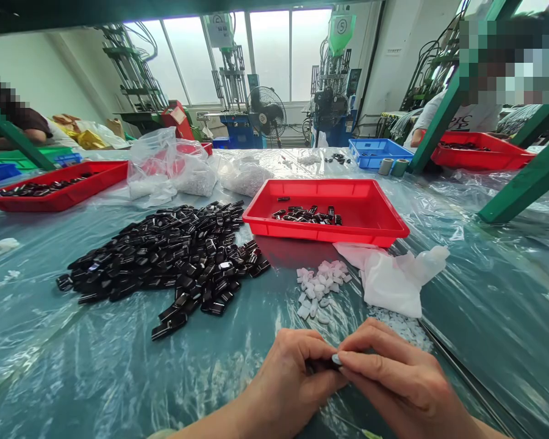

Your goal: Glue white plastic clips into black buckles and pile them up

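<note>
Near the front edge, my left hand [289, 379] is closed around a small black plastic part [319, 366], mostly hidden by the fingers. My right hand [400, 373] pinches a small pale plastic piece [337, 359] at the end of that part, and the fingertips of both hands meet there. Just beyond them lies a little heap of white plastic pieces [321, 285]. Clear small pieces [405, 326] are spread behind my right hand, beside a crumpled white plastic bag [393, 280]. Further left is a large pile of glossy black parts [165, 256].
A red tray [370, 235] with some black parts stands beyond the heaps. Another red tray [73, 196] is at the left, near clear bags [194, 177]. A blue basket [379, 147] stands at the back. Green posts [503, 204] rise at the right, where another person sits.
</note>
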`<move>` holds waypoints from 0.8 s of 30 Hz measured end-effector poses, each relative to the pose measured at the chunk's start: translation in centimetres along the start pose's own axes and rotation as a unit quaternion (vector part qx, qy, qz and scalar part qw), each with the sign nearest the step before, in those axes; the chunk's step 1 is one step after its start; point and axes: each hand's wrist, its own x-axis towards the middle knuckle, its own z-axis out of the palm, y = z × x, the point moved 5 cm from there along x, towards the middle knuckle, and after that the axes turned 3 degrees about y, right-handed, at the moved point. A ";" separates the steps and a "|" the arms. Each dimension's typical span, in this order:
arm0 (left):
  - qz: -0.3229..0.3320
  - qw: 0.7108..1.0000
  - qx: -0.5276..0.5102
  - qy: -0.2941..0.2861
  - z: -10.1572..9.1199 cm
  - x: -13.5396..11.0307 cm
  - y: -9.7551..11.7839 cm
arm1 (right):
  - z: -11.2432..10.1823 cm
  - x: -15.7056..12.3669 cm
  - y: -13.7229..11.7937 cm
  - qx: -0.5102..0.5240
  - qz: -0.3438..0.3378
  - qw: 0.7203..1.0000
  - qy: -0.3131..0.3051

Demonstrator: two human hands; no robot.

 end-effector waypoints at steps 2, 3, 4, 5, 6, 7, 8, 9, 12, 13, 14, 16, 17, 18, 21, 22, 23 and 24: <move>0.009 1.000 0.006 0.002 0.1 -0.1 0.0 | 0.0 -0.2 -0.1 -0.037 -0.008 0.999 -0.001; 0.013 1.000 0.010 0.003 0.1 -0.2 0.0 | 0.0 -0.3 -0.2 -0.052 -0.012 0.999 -0.003; 0.017 1.000 0.015 0.001 0.1 -0.2 0.1 | 0.1 -0.3 -0.2 -0.064 -0.016 0.998 -0.003; 0.020 1.000 0.019 -0.001 0.1 -0.2 0.1 | 0.1 -0.4 -0.3 -0.071 -0.020 0.997 -0.003; 0.023 0.999 0.022 -0.003 0.1 -0.2 0.2 | 0.1 -0.4 -0.3 -0.075 -0.024 0.997 -0.002; 0.025 0.999 0.025 -0.002 0.1 -0.2 0.2 | 0.1 -0.5 -0.4 -0.077 -0.030 0.997 0.002; 0.027 0.999 0.027 -0.001 0.1 -0.2 0.3 | 0.1 -0.5 -0.5 -0.079 -0.036 0.996 0.007; 0.028 0.999 0.029 0.001 0.1 -0.2 0.3 | 0.1 -0.5 -0.5 -0.082 -0.043 0.996 0.010; 0.028 0.999 0.032 0.003 0.1 -0.1 0.2 | 0.2 -0.5 -0.6 -0.096 -0.050 0.994 0.012; 0.029 0.999 0.033 0.004 0.1 -0.1 0.2 | 0.2 -0.5 -0.6 -0.100 -0.050 0.994 0.010; 0.030 0.999 0.032 0.003 0.1 -0.1 0.1 | 0.3 -0.5 -0.6 -0.105 -0.051 0.993 0.009; 0.029 0.999 0.029 0.003 0.1 -0.1 0.0 | 0.4 -0.5 -0.7 -0.115 -0.059 0.992 0.007; 0.028 0.999 0.026 0.003 0.2 -0.2 -0.1 | 0.4 -0.5 -0.8 -0.119 -0.063 0.991 0.007; 0.027 0.999 0.022 0.002 0.2 -0.2 -0.1 | 0.5 -0.5 -0.8 -0.122 -0.067 0.990 0.008; 0.009 1.000 -0.012 -0.002 0.1 -0.2 -0.3 | 0.5 -0.4 -0.6 -0.106 -0.055 0.993 -0.005; -0.012 0.999 -0.042 -0.009 0.1 -0.1 -0.4 | 0.5 -0.4 -0.3 -0.088 -0.037 0.995 -0.015; -0.043 0.995 -0.083 -0.019 0.1 -0.1 -0.7 | 0.4 -0.3 0.0 -0.068 -0.007 0.997 -0.028; -0.077 0.988 -0.127 -0.030 0.1 0.0 -0.9 | 0.3 -0.3 0.4 -0.050 0.026 0.998 -0.039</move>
